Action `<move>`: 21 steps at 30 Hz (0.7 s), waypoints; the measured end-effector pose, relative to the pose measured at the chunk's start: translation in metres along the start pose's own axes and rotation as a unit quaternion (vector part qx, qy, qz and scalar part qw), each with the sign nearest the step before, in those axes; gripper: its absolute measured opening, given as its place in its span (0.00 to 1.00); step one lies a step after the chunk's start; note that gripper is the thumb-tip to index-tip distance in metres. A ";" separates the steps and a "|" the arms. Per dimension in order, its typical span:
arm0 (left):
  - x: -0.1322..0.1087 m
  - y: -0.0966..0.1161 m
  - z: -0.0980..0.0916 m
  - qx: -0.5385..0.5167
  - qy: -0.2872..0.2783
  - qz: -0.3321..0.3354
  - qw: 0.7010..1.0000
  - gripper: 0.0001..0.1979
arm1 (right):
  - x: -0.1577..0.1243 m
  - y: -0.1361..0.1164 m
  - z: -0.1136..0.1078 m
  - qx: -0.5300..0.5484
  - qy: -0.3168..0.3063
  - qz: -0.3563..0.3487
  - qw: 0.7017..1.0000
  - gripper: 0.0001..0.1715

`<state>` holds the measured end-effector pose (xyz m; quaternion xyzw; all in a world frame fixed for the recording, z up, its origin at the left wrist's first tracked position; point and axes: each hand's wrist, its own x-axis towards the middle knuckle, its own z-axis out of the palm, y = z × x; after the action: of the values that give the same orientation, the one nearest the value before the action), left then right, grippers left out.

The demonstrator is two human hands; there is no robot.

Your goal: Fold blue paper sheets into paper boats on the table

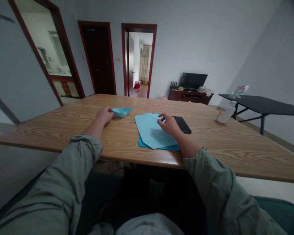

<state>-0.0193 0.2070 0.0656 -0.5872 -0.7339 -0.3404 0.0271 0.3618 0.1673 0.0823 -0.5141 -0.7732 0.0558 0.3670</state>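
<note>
My left hand (104,116) lies on the wooden table (63,130), its fingertips pinching the tip of a small folded piece of light blue paper (122,112). My right hand (169,124) rests with spread fingers on a loose sheet of light blue paper (150,130). Under that sheet lies a darker blue sheet (144,144), mostly hidden. A black smartphone (182,124) lies face up just beyond my right hand, its edge partly under the fingers' side of the view.
A white plastic bottle (225,112) lies on its side near the table's far right edge. A dark side table (262,105) stands to the right. Beyond the table are a low cabinet (189,96) with a television (193,81) and several open doorways.
</note>
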 end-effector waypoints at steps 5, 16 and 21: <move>-0.001 0.006 -0.001 0.030 0.021 0.003 0.999 0.18 | -0.003 -0.009 -0.001 -0.015 -0.073 -0.027 0.997 0.14; -0.046 0.102 0.019 -0.101 -0.176 0.121 0.972 0.15 | 0.003 -0.004 0.015 -0.124 -0.155 0.059 0.978 0.15; -0.053 0.127 0.053 -0.201 -0.236 0.070 0.948 0.23 | 0.004 0.003 0.020 -0.117 -0.169 0.068 0.976 0.15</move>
<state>0.1285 0.2002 0.0611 -0.6942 -0.5926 -0.3295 -0.2417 0.3506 0.1778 0.0680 -0.5877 -0.7886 0.0757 0.1642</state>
